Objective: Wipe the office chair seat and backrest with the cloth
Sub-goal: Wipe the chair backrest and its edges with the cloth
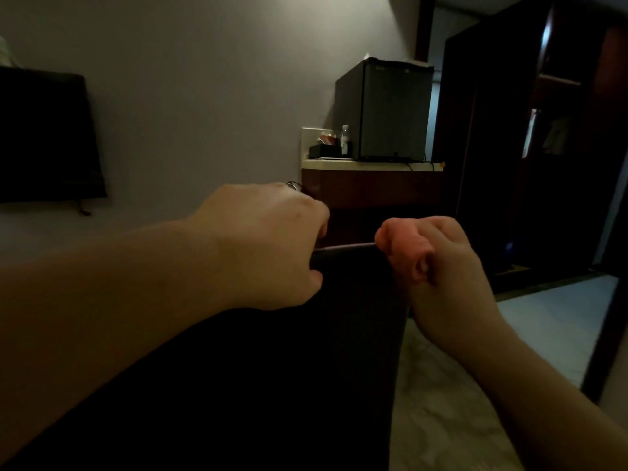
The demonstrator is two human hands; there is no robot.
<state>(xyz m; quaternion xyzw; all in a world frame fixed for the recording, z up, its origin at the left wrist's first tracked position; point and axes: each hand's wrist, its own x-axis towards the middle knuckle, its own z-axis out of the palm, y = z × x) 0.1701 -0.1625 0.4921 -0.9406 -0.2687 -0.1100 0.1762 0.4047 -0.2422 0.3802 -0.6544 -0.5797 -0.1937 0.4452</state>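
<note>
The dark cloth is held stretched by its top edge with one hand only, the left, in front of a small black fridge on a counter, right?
Not quite: the head view shows both hands gripping the dark cloth by its top edge, the left hand and the right hand. The small black fridge does stand on the counter behind.

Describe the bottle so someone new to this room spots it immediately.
Find the dark mini fridge on the pale counter against the wall. The bottle stands upright just left of it: small, clear, white-capped, taller than the dark box beside it.
</note>
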